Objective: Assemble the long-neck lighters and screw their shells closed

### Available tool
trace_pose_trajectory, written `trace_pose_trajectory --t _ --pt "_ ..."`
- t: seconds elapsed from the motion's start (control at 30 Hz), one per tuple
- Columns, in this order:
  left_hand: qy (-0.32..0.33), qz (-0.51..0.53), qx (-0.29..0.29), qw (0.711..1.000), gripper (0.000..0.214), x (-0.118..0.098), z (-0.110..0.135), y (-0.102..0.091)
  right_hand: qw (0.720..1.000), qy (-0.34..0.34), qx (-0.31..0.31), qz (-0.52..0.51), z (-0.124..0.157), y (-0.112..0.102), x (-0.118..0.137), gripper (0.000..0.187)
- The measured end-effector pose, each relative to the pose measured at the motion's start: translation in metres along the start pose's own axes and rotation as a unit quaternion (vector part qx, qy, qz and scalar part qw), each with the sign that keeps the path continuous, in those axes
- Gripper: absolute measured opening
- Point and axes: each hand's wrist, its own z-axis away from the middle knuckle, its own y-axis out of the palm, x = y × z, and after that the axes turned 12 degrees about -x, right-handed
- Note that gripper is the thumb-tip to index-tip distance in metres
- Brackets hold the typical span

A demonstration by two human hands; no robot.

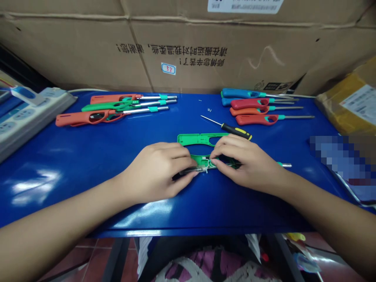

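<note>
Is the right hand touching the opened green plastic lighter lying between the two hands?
Touching. The head view shows the right hand with its fingertips pressed onto the opened green plastic lighter, with no gap.

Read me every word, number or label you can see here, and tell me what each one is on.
"师傅您辛苦了!" printed upside down on the cardboard box.
"请在搬运时对我温柔些,谢谢您!" on the same box, also upside down.
"37" handwritten on a small sticker on that box.
White label at the top and parcel label: too small or blurred to read.
The green lighter: no text visible.
</note>
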Motion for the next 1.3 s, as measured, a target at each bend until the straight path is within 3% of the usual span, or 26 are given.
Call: trace_pose_trajectory --t 0.17,0.5,0.67,0.97,1.1,1.3 --pt "0.034 -0.069 -0.005 0.997 0.023 -0.01 0.006 0.004 0.998 0.058 0.025 0.021 -0.006 -0.004 0.008 0.004" --pt "0.036 -0.097 -0.012 0.995 0.027 -0.018 0.011 0.007 0.969 0.054 0.128 0.207 -0.015 -0.012 0.033 0.004" --pt "0.047 -0.103 -0.012 0.994 0.028 -0.019 0.013 0.007 0.961 0.042 0.148 0.228 -0.023 -0.011 0.034 0.006" --pt "0.043 -0.101 0.006 0.994 0.021 -0.022 0.013 0.008 0.932 0.096 0.213 0.277 -0.042 -0.004 0.047 0.014" --pt "0.042 -0.102 0.003 0.994 0.022 -0.021 0.013 0.008 0.934 0.085 0.2 0.285 -0.04 -0.003 0.053 0.018" --pt "0.041 -0.1 0.002 0.994 0.027 -0.021 0.013 0.009 0.943 0.004 0.16 0.291 -0.026 -0.006 0.055 0.015"
